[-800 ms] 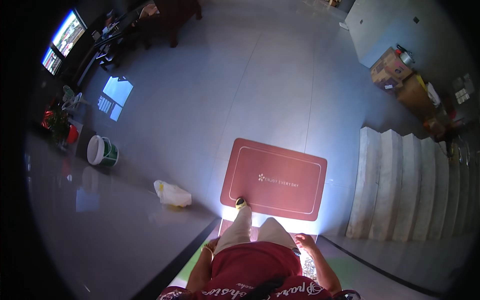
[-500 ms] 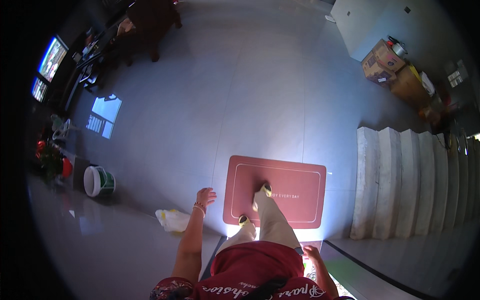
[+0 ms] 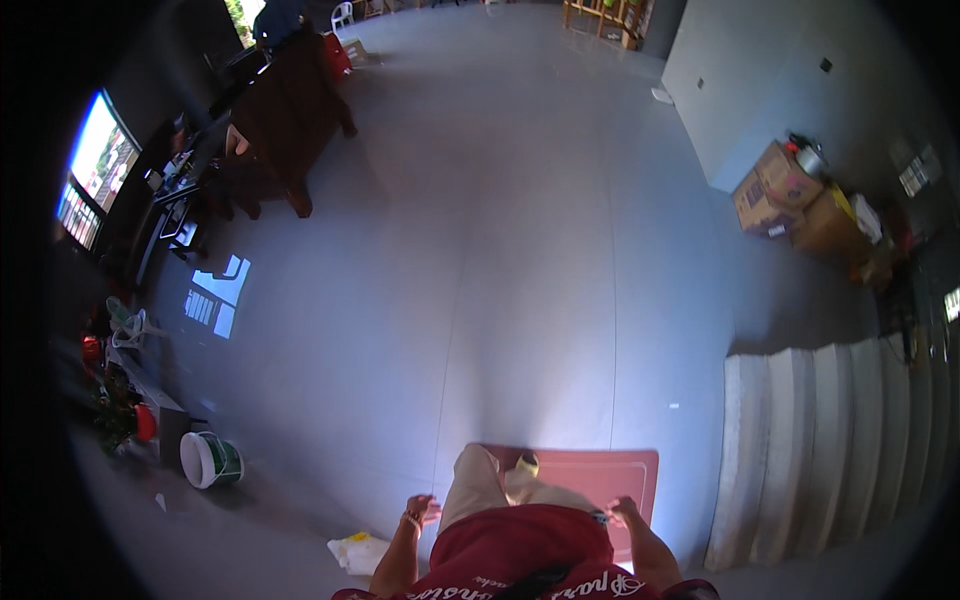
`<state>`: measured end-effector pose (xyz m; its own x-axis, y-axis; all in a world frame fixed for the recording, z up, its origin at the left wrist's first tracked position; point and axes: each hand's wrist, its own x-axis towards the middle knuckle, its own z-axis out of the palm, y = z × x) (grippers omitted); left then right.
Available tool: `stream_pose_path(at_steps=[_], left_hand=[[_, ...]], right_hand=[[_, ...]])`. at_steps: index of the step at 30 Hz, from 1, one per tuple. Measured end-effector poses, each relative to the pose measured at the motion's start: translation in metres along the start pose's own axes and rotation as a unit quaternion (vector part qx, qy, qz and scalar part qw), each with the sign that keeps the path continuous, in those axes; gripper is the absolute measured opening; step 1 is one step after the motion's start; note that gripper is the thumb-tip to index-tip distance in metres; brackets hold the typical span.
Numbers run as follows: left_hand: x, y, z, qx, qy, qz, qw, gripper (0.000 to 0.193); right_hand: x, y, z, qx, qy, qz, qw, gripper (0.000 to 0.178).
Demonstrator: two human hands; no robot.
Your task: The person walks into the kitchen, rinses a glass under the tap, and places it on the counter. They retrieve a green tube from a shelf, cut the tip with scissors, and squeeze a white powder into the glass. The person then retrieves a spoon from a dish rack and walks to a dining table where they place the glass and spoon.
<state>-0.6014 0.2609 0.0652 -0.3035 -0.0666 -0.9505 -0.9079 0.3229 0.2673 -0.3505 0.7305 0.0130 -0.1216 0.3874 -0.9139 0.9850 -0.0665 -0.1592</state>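
My left hand (image 3: 423, 509) hangs beside my left thigh with its fingers loosely apart and nothing in it. On the other side, my right hand (image 3: 622, 510) is beside my hip, its fingers slightly bent and apart, holding nothing I can see. A small dark item (image 3: 600, 517) shows at the trouser side near it. Under me lies a reddish-brown floor mat (image 3: 640, 478) with a pale border line, partly hidden by my legs. A yellowish shoe (image 3: 528, 463) is at its far edge. The white plastic bag (image 3: 358, 552) rests on the floor left of my left forearm.
Concrete stairs (image 3: 745, 450) rise at the right. Cardboard boxes (image 3: 775, 190) are stacked by the right wall, with a metal pot on top. A white and green bucket (image 3: 212, 461) stands left, near a potted plant (image 3: 115, 415). Dark wooden furniture (image 3: 290, 120) stands far left.
I have moved forward over the mat, and the view has tilted up, so the floor things sit lower and more of the far room shows. My left hand is closer to my body.
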Motion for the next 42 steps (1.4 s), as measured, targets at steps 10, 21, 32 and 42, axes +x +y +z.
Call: stream_pose_path(at_steps=[10,21,32,42], left_hand=[[0.073,0.203,-0.028,-0.032,0.025,-0.087,0.995,0.025],[0.243,0.787,0.059,0.043,-0.026,0.098,0.994,0.018],[0.235,1.139,0.131,0.032,-0.140,0.130,0.981,0.027],[0.341,1.222,0.047,-0.082,0.043,-0.097,0.991,0.026]], right_hand=[[0.021,-0.611,-0.032,0.038,-0.007,-0.475,0.879,0.022],[0.291,-0.492,-0.146,-0.515,0.089,-0.433,0.734,0.012],[0.294,-0.949,-0.232,-0.284,-0.052,-0.255,0.923,0.012],[0.314,-1.616,-0.294,0.010,0.003,-0.444,0.896,0.027]])
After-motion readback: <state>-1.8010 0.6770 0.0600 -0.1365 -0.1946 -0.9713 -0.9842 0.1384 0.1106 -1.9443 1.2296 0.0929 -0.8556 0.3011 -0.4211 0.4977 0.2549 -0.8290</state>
